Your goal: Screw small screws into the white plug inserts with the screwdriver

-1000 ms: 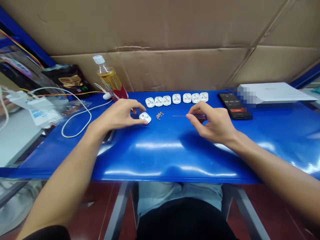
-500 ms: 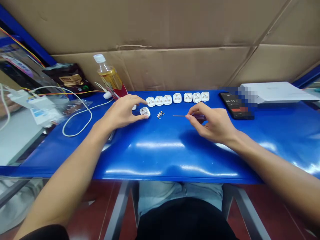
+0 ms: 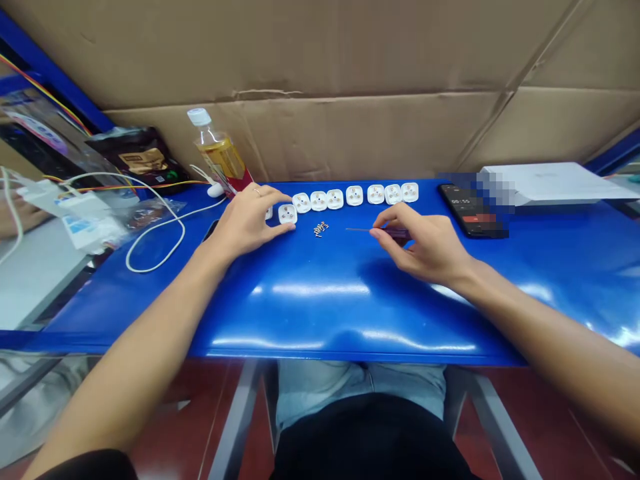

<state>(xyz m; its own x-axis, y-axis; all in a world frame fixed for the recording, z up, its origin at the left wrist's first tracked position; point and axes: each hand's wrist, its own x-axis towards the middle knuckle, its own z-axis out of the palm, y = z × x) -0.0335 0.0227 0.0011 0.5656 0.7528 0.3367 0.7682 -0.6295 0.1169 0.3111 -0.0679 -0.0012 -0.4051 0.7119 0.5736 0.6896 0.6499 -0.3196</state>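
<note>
My left hand (image 3: pixel 249 221) has its thumb and index finger at opposite edges of a white plug housing (image 3: pixel 287 214) with metal parts inside. Part of another white piece (image 3: pixel 269 213) shows behind its fingers. To the right of this hand lies a small pile of screws (image 3: pixel 321 229). My right hand (image 3: pixel 417 241) is closed around a screwdriver (image 3: pixel 400 233), whose thin shaft points left toward the screws. Several more white plug housings (image 3: pixel 355 195) stand in a row along the back of the blue table.
A drink bottle (image 3: pixel 220 155) stands at the back left, near a white cable (image 3: pixel 131 250) and a dark pouch (image 3: pixel 143 160). At the right lie a phone (image 3: pixel 467 212) with a running timer and a white box (image 3: pixel 555 183). A cardboard wall (image 3: pixel 350 133) rises behind.
The plug housing at my left hand has shifted slightly back and left, and now looks less tilted. My left hand has moved a little with it. My right hand stays nearly still with the screwdriver.
</note>
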